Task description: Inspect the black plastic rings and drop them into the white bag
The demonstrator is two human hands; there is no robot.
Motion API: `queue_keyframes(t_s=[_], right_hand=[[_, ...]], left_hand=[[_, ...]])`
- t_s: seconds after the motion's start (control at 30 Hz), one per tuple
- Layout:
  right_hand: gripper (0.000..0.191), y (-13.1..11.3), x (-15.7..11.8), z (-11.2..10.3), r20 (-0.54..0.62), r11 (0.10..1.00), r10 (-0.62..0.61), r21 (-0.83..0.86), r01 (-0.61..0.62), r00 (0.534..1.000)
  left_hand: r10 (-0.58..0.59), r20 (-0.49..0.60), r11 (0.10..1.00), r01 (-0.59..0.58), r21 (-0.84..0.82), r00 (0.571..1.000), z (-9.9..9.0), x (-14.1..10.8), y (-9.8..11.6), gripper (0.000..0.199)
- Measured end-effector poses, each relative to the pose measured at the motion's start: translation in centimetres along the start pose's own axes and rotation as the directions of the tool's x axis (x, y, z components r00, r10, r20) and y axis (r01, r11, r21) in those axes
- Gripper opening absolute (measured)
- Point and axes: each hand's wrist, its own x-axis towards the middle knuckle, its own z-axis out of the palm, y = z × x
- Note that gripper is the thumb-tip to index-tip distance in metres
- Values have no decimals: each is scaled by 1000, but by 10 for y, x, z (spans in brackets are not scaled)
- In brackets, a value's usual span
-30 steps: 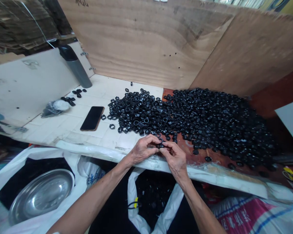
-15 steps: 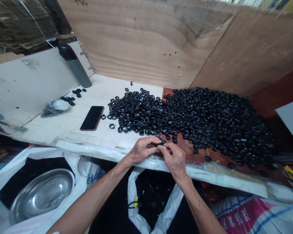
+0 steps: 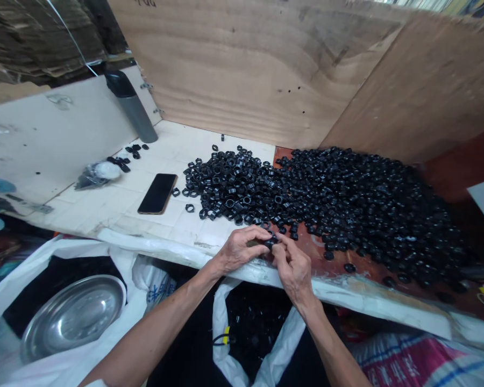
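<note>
One held black part (image 3: 271, 242), long axis unclear.

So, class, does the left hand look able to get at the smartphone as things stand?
Probably yes: the smartphone lies uncovered to its left, with pale worktop and nothing tall between them. The left hand is at a small black part, though, and would likely need to let go.

your fingers (image 3: 265, 235) partly hide the small black part (image 3: 271, 241); at four o'clock, the printed sack (image 3: 411, 361) is cut off.
</note>
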Motion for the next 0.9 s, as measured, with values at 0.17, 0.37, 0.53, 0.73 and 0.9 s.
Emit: queue_keyframes(t_s=[0.17, 0.37, 0.53, 0.73, 0.9], right_hand=[[33, -5, -2, -3, 26, 999, 27, -30, -26, 999], [30, -5, -2, -4, 61, 989, 116, 82, -121, 991], [25, 0, -2, -1, 39, 974, 140, 174, -145, 989], [29, -3, -4, 1, 22, 981, 177, 82, -178, 984], [27, -5, -4, -1, 8, 988, 145, 54, -145, 989]], left_hand=[[-8, -26, 1000, 8, 1, 1000, 0, -2, -6, 20], [-42, -42, 999, 43, 12, 998, -1, -2, -5, 21], [-61, -34, 998, 61, -1, 998, -1, -1, 0, 21], [-130, 8, 991, 130, -37, 991, 0, -1, 3, 21], [-177, 8, 982, 177, -62, 984, 0, -2, 6, 23]])
